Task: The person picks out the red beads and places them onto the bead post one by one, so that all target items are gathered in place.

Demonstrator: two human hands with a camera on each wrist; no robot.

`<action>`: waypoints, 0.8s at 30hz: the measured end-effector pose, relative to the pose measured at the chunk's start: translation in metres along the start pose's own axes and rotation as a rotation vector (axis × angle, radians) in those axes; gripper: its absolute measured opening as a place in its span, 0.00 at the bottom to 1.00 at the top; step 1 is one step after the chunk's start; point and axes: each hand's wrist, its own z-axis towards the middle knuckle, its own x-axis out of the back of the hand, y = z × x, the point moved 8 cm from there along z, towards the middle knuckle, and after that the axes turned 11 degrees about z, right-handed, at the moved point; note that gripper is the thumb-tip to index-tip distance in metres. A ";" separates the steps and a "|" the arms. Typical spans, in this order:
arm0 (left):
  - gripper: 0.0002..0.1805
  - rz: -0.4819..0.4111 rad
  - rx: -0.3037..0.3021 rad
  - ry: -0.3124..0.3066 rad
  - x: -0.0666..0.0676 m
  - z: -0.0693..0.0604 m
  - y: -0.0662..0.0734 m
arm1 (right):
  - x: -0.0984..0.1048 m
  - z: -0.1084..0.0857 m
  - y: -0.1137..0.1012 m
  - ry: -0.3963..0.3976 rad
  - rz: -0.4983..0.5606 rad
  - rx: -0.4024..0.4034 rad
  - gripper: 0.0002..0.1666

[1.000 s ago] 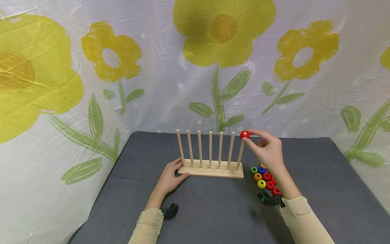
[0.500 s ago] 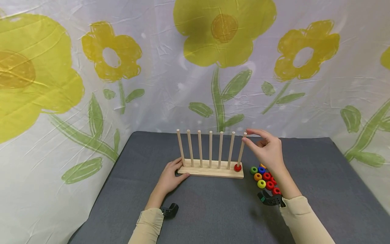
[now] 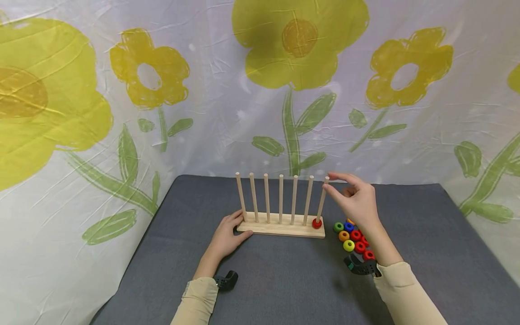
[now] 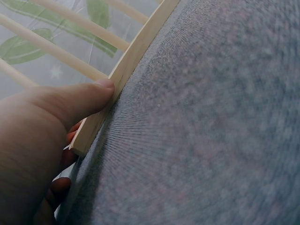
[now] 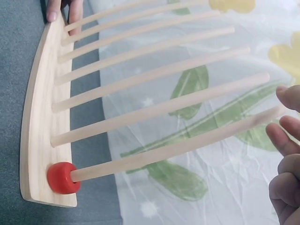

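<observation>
A wooden peg stand holds a row of several upright pegs on a flat base. My left hand grips the base's left end, the thumb on its front edge and the other fingers behind. One red bead sits at the foot of the rightmost peg, against the base. Around that peg's top, my right hand has thumb and forefinger spread apart, with no bead between them. Whether the fingertips touch the peg, I cannot tell.
Right of the stand, loose beads lie on the dark grey cloth: a green bead, a blue bead, a yellow bead, orange ones and several red ones. My right forearm partly covers them. A flowered curtain hangs behind the table.
The red bead has left my right fingers and dropped down the rightmost peg to the base. Both hands have stayed in place.
</observation>
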 end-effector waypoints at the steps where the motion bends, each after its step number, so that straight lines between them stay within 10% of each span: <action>1: 0.40 0.000 0.000 0.000 0.000 0.000 0.000 | 0.000 -0.001 -0.001 -0.001 -0.003 0.002 0.17; 24: 0.40 -0.003 0.012 -0.009 0.001 0.000 0.001 | 0.022 -0.031 0.026 0.003 -0.086 -0.085 0.17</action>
